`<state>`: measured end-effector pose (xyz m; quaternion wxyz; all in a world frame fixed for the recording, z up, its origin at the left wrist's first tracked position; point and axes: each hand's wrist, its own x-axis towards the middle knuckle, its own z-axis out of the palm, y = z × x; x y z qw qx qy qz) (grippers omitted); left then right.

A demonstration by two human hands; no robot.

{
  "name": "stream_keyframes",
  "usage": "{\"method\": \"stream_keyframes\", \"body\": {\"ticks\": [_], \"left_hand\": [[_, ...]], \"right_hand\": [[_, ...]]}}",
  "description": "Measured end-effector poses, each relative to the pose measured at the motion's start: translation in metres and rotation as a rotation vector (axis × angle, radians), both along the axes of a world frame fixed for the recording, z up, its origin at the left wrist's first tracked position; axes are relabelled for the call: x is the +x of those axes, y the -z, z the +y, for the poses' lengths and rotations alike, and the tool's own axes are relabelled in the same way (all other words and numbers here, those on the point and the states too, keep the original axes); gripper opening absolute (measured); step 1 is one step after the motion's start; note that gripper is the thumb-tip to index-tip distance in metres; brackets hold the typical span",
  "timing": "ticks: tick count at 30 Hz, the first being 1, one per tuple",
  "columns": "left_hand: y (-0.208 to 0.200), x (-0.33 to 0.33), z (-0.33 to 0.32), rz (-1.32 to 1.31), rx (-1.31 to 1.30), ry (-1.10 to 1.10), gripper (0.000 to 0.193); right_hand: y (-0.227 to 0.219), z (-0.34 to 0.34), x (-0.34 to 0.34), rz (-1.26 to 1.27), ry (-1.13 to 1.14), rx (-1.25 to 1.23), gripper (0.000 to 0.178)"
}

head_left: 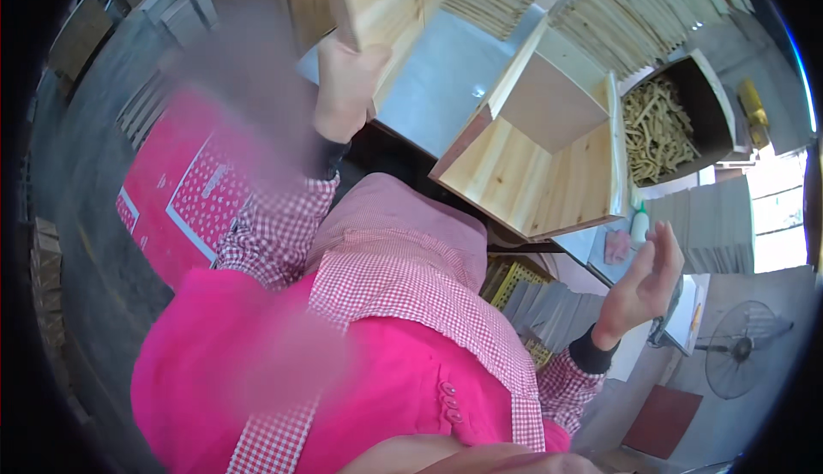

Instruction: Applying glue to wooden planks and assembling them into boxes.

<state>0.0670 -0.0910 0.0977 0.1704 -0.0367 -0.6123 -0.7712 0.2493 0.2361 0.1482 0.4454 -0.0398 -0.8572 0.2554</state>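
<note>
My left hand (347, 88) is closed on the near edge of a pale wooden box (407, 11), which is cut off by the top of the view and partly blurred. My right hand (643, 290) is raised beyond the table's right side, fingers stretched out and nothing in it. Between the two hands a second wooden box (553, 174) rests on the table with its open side facing me. Its near corner juts over the table's front edge.
Stacks of thin wooden boards (643, 11) line the back. A carton of small tan pieces (656, 127) stands behind the second box. A white bottle (639, 224) and pink cloth (616, 246) lie nearby. Right: a fan (741, 350). Left: a pink printed sheet (176, 191).
</note>
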Motion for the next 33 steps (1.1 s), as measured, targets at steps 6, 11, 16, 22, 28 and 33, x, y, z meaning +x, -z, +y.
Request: {"method": "stream_keyframes", "body": {"ticks": [6,11,16,22,28,33], "left_hand": [[-0.095,0.021,0.074,0.976,-1.093,-0.239,0.042],[-0.087,0.03,0.151,1.122,-1.158,-0.195,0.027],[-0.064,0.042,0.164,1.025,-1.187,-0.087,0.033],[-0.023,0.042,0.09,0.804,-0.76,0.092,0.055],[0.02,0.009,0.076,0.334,-0.399,0.489,0.055],[0.031,0.003,0.082,0.355,-0.294,0.589,0.048]], "right_hand": [[-0.096,-0.081,0.0,0.053,-0.237,0.904,0.04],[-0.099,-0.051,-0.053,-0.199,0.016,1.146,0.051],[-0.06,-0.011,-0.064,-0.332,0.01,1.055,0.048],[-0.033,0.009,-0.062,-0.417,-0.057,0.978,0.048],[-0.025,0.012,-0.081,-0.411,-0.138,0.939,0.05],[-0.017,0.012,-0.085,-0.405,-0.161,0.908,0.05]]}}
